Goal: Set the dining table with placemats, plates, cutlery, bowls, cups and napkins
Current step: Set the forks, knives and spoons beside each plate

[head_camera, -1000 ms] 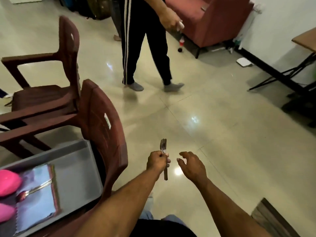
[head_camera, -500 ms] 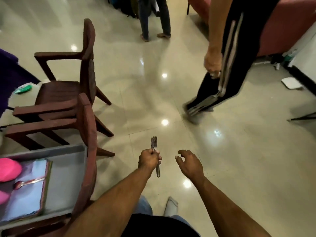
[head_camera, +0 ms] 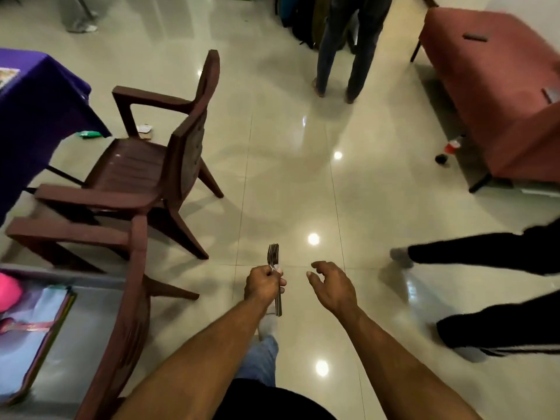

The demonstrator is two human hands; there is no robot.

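Note:
My left hand point(head_camera: 264, 285) is closed around a small bunch of metal forks point(head_camera: 273, 258), tines up, held out over the tiled floor. Close beside it, my right hand point(head_camera: 332, 287) holds nothing, fingers loosely curled and apart. At the lower left a grey tray point(head_camera: 88, 334) rests on a brown chair; it holds blue placemats point(head_camera: 28, 338) with a spoon point(head_camera: 21, 325) on top and a pink object point(head_camera: 9, 291). A table with a purple cloth point(head_camera: 36, 101) stands at the far left.
Two brown plastic armchairs point(head_camera: 145, 171) stand to my left between me and the purple table. A person's legs in black trousers point(head_camera: 485, 283) cross at the right. Another person point(head_camera: 348, 50) stands ahead. A red sofa point(head_camera: 497, 86) fills the upper right, a bottle point(head_camera: 448, 150) beside it.
The view has swung left, bringing the purple table into sight. The person in black trousers has walked off to the right. My hands keep the same pose with the forks.

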